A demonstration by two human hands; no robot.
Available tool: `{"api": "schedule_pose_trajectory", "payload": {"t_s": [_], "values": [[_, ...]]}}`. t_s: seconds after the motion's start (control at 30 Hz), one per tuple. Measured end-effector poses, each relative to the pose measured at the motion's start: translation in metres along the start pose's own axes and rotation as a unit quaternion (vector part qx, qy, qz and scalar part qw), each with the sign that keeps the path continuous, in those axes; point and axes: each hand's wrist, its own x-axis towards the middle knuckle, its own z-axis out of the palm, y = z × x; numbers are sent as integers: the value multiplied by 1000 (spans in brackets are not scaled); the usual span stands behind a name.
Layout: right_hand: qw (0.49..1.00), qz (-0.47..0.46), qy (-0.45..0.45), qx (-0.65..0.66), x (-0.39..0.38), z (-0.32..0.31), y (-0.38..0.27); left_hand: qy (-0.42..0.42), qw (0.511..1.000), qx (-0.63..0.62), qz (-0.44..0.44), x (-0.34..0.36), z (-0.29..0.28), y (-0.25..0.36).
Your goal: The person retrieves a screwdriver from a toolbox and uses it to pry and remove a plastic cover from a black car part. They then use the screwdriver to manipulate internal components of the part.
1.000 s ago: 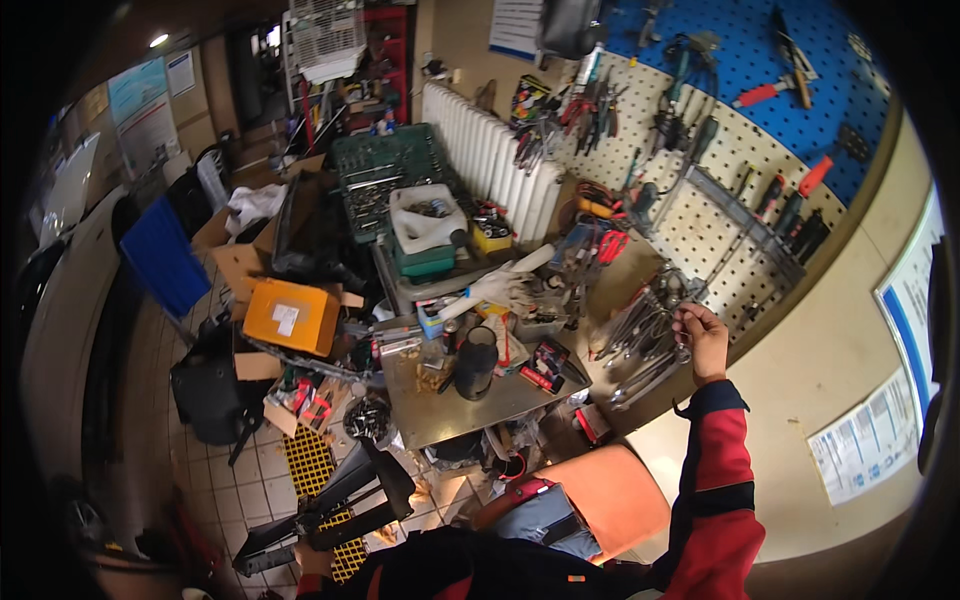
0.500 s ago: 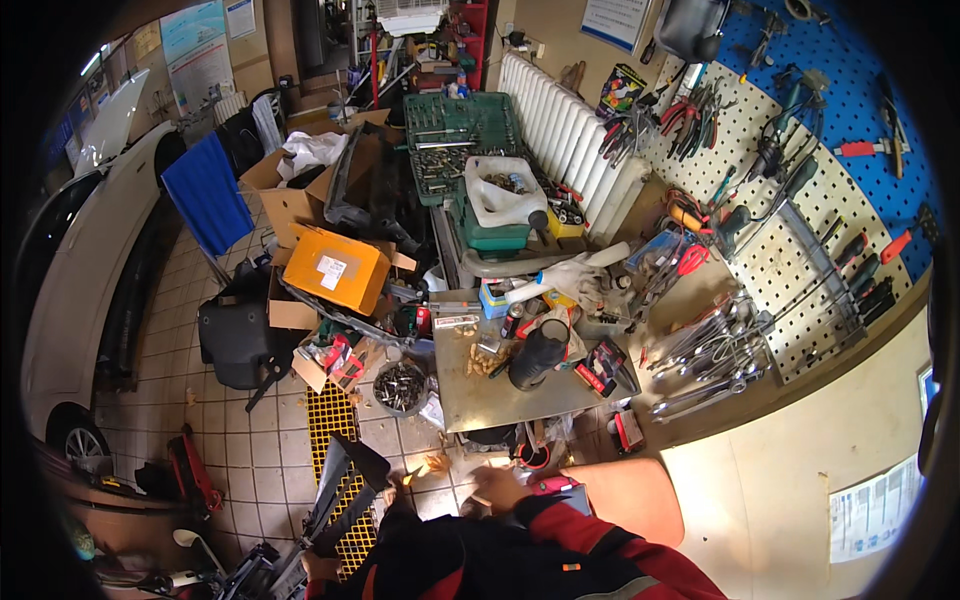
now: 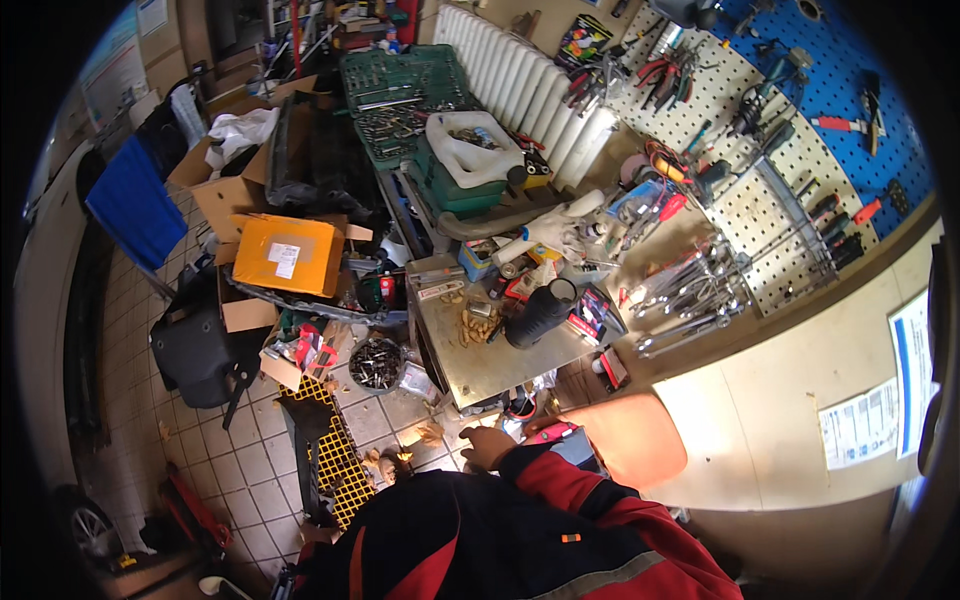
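Observation:
My left hand [image 3: 318,534], low in view and partly hidden by my jacket, is closed round the lower end of a long dark plastic-looking piece [image 3: 304,440]. The piece stands out ahead of that hand, over a yellow floor grating [image 3: 350,480], and widens at its far end. To the right, my right hand [image 3: 487,448] is held in front of my body with nothing visible in it. Its fingers stretch loosely to the left, just short of a metal-topped workbench [image 3: 470,375]. A dark cylindrical container [image 3: 541,315] stands on that bench.
Left of the bench are a bucket of small metal parts [image 3: 377,364], an orange box [image 3: 288,254] and a black plastic part [image 3: 200,350]. An orange seat [image 3: 625,440] is by my right arm. A tool pegboard [image 3: 760,200] hangs at the right; a car [image 3: 65,330] stands left.
My view has turned, so the scene sits further left. The dark piece now points more straight ahead. My right hand has moved forward, away from my body.

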Motion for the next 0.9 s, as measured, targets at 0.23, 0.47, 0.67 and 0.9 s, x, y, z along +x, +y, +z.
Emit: {"api": "schedule_pose_trajectory", "payload": {"t_s": [0.23, 0.47, 0.67, 0.9], "values": [[990, 40, -92, 95, 8, 71, -5, 29, 718, -632, -289, 106, -23, 69], [989, 111, -44, 90, 0, 53, -24, 138, 835, -456, -276, 148, 9, 134], [983, 121, -61, 123, 6, 40, -44, 51, 860, -452, -231, 164, 5, 126], [983, 118, -59, 125, 21, 59, -38, -133, 985, -105, 30, 177, -19, 120]]}}
